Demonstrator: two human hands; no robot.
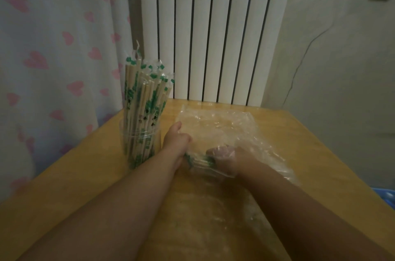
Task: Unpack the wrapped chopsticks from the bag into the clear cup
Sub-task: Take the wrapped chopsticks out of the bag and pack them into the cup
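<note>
- Nearing the end, by my judgement: the clear cup (pixel 140 143) on the table's left side already stands packed with wrapped chopsticks (pixel 145 98), upright, their tops fanning above its rim.
- The bag (pixel 224 121) lies flat on the table (pixel 310 154) and looks almost empty; only a small last bundle (pixel 199 161) shows at its near mouth.
- The right hand (pixel 226 157), inside the bag and seen through the plastic, curls its fingers round that bundle.
- The left hand (pixel 177 139) curls its fingers on the bag's mouth edge, thumb out, apparently steadying it.
- Left to do: draw the bundle out and stand it in the cup.

The left hand (pixel 176 139) and right hand (pixel 228 157) appear bare, forearms likewise.
</note>
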